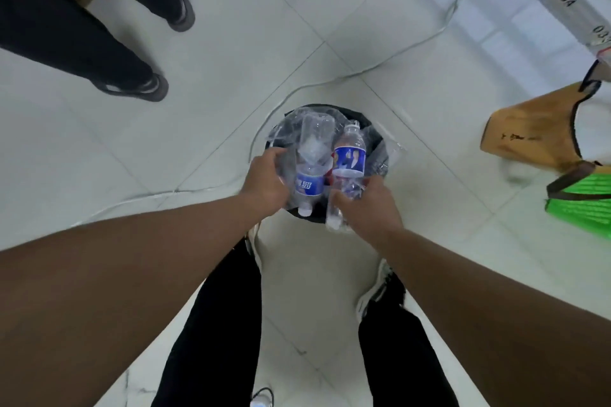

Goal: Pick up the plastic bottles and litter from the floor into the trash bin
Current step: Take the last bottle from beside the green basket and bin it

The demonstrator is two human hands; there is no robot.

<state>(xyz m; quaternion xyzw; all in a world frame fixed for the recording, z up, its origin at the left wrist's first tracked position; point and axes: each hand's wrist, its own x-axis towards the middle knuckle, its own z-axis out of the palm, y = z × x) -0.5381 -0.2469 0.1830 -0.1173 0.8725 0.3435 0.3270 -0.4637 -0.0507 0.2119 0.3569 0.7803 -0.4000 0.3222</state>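
A dark round trash bin (pixel 375 137) with a clear liner stands on the white tiled floor right in front of my feet. My left hand (pixel 266 180) grips a clear plastic bottle with a blue label (pixel 309 172), held cap-down over the bin along with crumpled clear plastic. My right hand (pixel 368 208) is closed on a second clear bottle with a blue and white label (pixel 349 155), its neck pointing away from me, with another clear bottle (pixel 335 216) below my fingers. Both hands hover over the bin's mouth.
Another person's legs in black trousers and dark shoes (pixel 142 86) stand at the upper left. A white cable (pixel 413 46) snakes across the floor behind the bin. A wooden stool (pixel 529 132) and a green bag (pixel 585 205) sit on the right.
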